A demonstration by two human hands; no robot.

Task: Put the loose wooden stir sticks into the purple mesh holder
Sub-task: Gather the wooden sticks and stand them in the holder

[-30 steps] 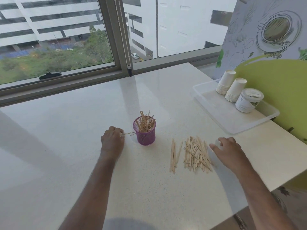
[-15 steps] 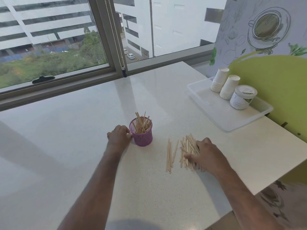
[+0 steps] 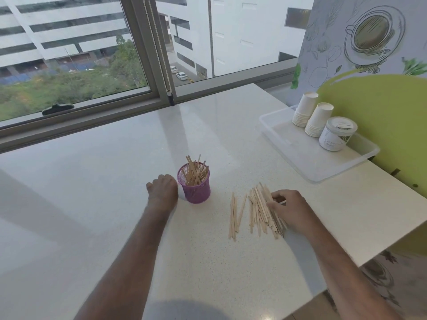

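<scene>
The purple mesh holder (image 3: pixel 194 188) stands upright on the white counter with several wooden stir sticks leaning inside it. My left hand (image 3: pixel 163 188) rests as a closed fist against the holder's left side, touching it. To the right lies a large pile of loose stir sticks (image 3: pixel 260 210), and a few separate sticks (image 3: pixel 234 214) lie just left of that pile. My right hand (image 3: pixel 290 210) lies on the pile's right edge, fingers curled onto sticks there. Its grip is partly hidden.
A clear plastic tray (image 3: pixel 298 155) at the right holds two stacks of paper cups (image 3: pixel 310 117) and a lidded white tub (image 3: pixel 336 133). The counter's edge runs close behind my right hand. A window frame borders the far side.
My right hand came in from the right onto the stick pile and curled its fingers on sticks. My left hand slid right against the holder; the single stick it held is gone from view.
</scene>
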